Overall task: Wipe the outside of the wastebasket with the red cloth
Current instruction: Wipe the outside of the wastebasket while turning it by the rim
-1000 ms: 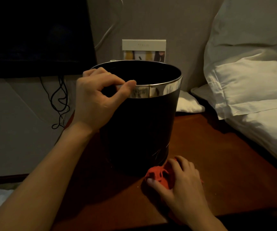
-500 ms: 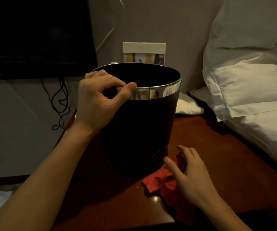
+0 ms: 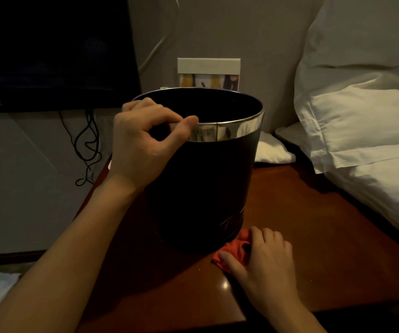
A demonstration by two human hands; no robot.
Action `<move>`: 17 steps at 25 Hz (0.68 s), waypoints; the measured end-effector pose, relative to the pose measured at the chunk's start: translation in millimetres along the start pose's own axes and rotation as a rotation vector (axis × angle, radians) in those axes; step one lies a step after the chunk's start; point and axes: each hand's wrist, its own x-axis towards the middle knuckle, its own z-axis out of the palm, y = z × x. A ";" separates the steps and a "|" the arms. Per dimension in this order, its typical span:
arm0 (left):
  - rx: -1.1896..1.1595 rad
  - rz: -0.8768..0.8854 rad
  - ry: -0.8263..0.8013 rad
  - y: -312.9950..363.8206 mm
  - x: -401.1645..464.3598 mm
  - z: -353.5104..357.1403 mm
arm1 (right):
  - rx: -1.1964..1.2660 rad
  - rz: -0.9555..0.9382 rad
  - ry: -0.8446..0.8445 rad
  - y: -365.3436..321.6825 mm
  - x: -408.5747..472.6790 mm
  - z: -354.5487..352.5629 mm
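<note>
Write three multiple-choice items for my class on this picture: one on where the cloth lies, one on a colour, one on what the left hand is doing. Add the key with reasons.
1. Where is the red cloth?
A. inside the wastebasket
B. on the table by the wastebasket's base
C. on the pillow

2. What colour is the band round the wastebasket rim?
A. silver
B. red
C. green

3. What is the left hand doing?
A. lying flat on the table
B. holding a cable
C. gripping the rim

Key: 1 B, it lies bunched on the table under the right hand. 2 A, the band shines silver. 3 C, thumb and fingers pinch the rim.
</note>
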 end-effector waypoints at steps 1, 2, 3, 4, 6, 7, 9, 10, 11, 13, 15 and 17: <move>0.004 0.001 0.003 -0.1 0.1 0.3 | 0.124 -0.054 -0.015 3.5 1.3 0.3; 0.004 -0.001 0.003 -1.1 0.2 0.3 | 0.289 -0.092 -0.037 6.4 2.2 -2.5; -0.001 -0.010 0.002 -3.0 0.7 -0.3 | 0.481 -0.108 -0.051 9.0 2.9 -6.1; -0.010 -0.032 0.003 -5.4 2.3 -1.9 | 0.661 -0.112 -0.056 10.7 2.9 -12.5; -0.029 -0.078 0.000 -8.2 7.6 -7.3 | 0.845 -0.177 0.027 11.5 3.9 -23.1; -0.014 -0.081 -0.006 -7.9 9.5 -9.0 | 0.857 -0.231 0.118 10.6 5.2 -26.6; 0.067 -0.033 -0.020 1.0 8.9 -6.4 | 0.840 -0.328 0.289 5.4 9.3 -29.1; 0.112 0.006 -0.032 7.8 7.4 -2.3 | 0.820 -0.364 0.357 2.1 12.1 -28.1; 0.144 0.039 -0.046 14.5 5.9 2.6 | 0.791 -0.391 0.415 0.1 15.3 -25.4; 0.166 0.048 -0.057 22.1 4.7 11.7 | 0.724 -0.423 0.479 -1.0 20.7 -15.3; 0.167 0.029 -0.034 21.5 4.3 15.6 | 0.668 -0.440 0.471 2.3 23.0 2.6; 0.161 0.018 -0.025 17.4 4.5 15.3 | 0.575 -0.443 0.427 5.3 22.0 20.6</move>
